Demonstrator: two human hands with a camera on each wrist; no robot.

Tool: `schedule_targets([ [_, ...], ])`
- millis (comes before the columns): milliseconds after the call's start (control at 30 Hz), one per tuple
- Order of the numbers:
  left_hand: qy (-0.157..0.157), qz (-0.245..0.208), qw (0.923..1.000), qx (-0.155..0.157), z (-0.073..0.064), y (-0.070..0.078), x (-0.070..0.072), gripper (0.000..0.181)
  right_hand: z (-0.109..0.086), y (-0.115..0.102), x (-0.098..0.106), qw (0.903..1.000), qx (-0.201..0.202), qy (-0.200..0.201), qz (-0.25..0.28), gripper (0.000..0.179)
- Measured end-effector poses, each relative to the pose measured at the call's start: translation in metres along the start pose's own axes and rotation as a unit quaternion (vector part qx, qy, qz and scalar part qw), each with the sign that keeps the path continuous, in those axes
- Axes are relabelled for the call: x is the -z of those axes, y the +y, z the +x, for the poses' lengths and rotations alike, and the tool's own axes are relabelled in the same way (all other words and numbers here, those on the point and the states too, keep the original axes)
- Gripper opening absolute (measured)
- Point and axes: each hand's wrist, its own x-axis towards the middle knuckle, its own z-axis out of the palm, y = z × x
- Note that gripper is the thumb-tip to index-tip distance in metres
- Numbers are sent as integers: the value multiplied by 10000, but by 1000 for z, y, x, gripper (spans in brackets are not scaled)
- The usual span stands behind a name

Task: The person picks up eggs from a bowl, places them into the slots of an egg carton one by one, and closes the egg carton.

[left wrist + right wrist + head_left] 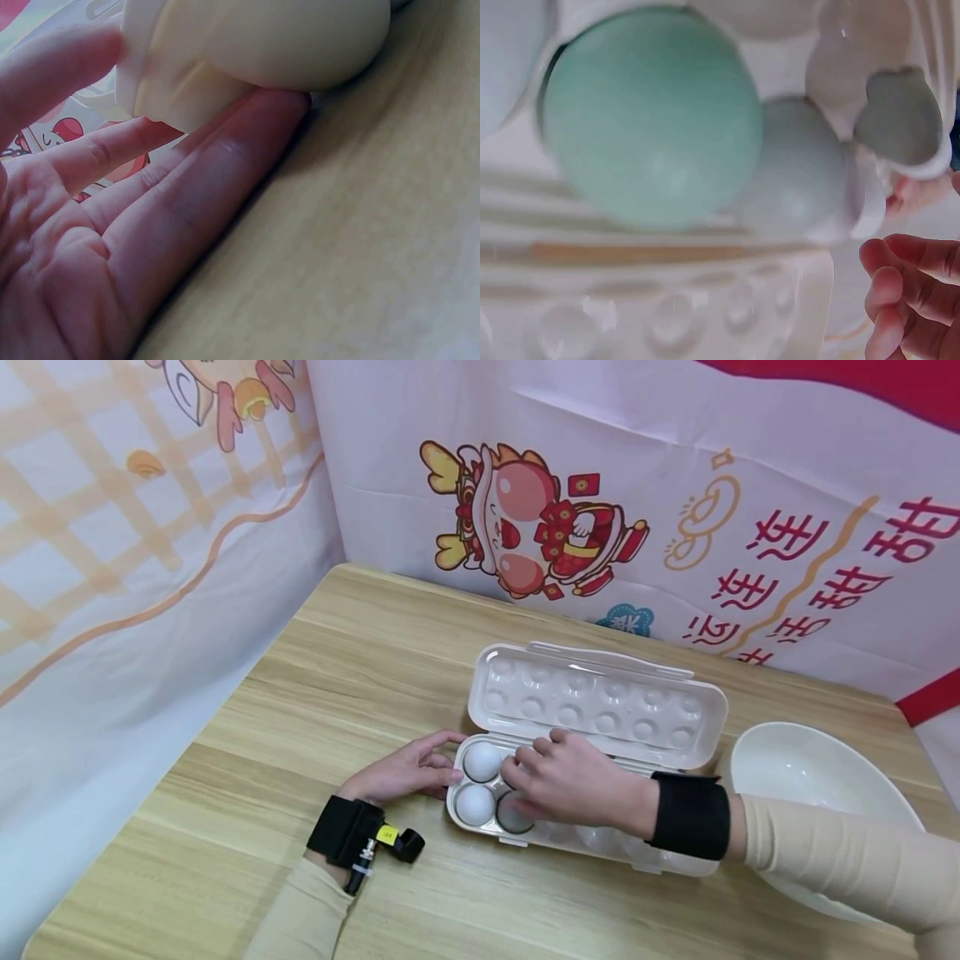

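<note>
A white plastic egg carton (511, 838) lies open on the table, its dimpled lid (592, 697) folded back. My left hand (405, 768) holds the carton's left end, thumb at the rim; in the left wrist view its fingers (217, 161) reach beneath a rounded cup. Two pale eggs, one at the back (482, 762) and one in front (476, 805), fill the leftmost cups. My right hand (577, 781) hovers over the second column with bent fingers, partly covering a shaded egg (515, 812). Nothing shows between its fingers (889, 285) in the right wrist view, where a green egg (652, 120) sits beside a greyish one (791, 165).
A large cream bowl (806, 760) stands right of the carton, partly behind my right forearm. The wooden table (322, 685) meets printed cloth hangings (390, 460) at the back and left. Wrist straps (688, 817) carry cameras.
</note>
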Motion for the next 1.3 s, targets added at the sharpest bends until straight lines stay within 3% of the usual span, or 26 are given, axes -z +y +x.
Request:
schedule_targets([
  [333,60,44,10000,35,1,0,1,49,-21,22,10,9989,-435,-29,158,32],
  [867,92,130,9998,96,1,1,0,51,-72,52,25,9880,-1286,-794,306,27],
  [1100,104,136,9998,96,1,1,0,50,-97,64,36,9845,-1685,-412,248,22],
  [1267,122,127,9998,124,1,0,0,50,-120,70,43,9780,-2070,-125,224,56],
  [1300,133,131,9997,132,1,1,0,50,-125,71,44,9763,-2156,-81,167,54],
])
